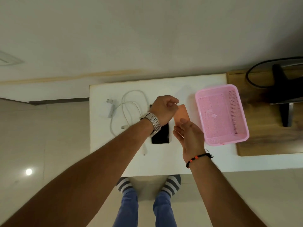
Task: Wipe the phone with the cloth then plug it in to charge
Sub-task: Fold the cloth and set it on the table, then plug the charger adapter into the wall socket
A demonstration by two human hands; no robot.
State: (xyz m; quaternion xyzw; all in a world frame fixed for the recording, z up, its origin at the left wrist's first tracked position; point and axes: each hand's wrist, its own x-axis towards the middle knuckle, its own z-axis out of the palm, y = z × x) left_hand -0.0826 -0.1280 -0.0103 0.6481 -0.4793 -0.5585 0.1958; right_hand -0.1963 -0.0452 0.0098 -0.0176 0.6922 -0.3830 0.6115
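A person is standing at the near edge of a white table (114, 161). The phone (161, 134) is lying screen-up near the middle, partly hidden under the left wrist. The left hand (164, 109) is hovering above it with fingers curled, holding nothing I can make out. The right hand (190, 136) is hanging relaxed, fingers straight, over the orange cloth (181, 114) lying just beside the phone. A white charging cable (131, 108) is looping toward the left edge, and a pink basket (242, 128) is sitting by the right edge.

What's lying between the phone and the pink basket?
An orange cloth lies between the phone and pink basket, partly hidden by the hands, in the head view.
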